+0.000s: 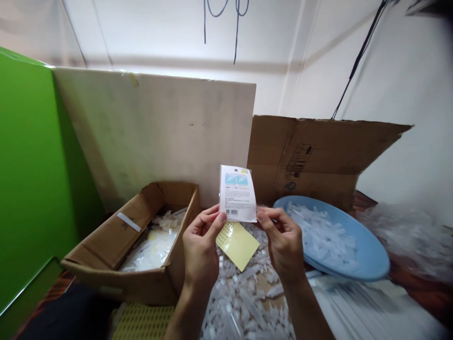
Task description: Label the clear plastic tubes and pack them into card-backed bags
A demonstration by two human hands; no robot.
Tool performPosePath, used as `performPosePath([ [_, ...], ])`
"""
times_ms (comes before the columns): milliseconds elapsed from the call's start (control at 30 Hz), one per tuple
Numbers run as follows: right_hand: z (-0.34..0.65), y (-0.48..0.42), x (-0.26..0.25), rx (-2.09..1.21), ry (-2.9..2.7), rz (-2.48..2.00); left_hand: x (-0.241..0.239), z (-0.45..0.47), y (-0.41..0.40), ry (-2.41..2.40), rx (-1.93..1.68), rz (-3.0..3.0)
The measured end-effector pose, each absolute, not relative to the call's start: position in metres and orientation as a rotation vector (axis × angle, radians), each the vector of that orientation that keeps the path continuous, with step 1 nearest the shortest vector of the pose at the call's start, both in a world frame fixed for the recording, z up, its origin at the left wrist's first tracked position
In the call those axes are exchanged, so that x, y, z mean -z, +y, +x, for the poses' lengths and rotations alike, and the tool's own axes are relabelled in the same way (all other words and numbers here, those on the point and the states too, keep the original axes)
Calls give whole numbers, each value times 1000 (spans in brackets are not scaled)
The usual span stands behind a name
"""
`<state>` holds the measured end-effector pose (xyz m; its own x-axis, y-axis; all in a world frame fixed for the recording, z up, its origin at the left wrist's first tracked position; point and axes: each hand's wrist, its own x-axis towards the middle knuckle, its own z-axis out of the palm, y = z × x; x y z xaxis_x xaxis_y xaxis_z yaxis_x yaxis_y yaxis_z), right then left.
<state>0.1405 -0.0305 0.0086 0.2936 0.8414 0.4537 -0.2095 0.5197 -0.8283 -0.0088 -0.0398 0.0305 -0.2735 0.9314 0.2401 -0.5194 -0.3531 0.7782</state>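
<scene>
Head view: left hand [202,250] and right hand [286,241] each pinch a lower corner of a flat white printed packet [238,193]. Packet upright, above loose translucent plastic pieces [244,302]; open brown cardboard box [109,238] left, round blue plastic basin [375,257] right.

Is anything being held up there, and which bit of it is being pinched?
A white printed packet, by its bottom corners: the left grip pinches the lower left one, the right grip the lower right.
</scene>
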Motion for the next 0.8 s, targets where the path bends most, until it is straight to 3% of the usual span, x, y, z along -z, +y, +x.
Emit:
performPosePath([
  [500, 143, -27, -9, -577, -922, -664, -23, 13, -50, 710, -1824, 979],
  [800, 150, -39, -16, -95, -1327, -811, -30, 5, -43, 878, -1677, 1145],
])
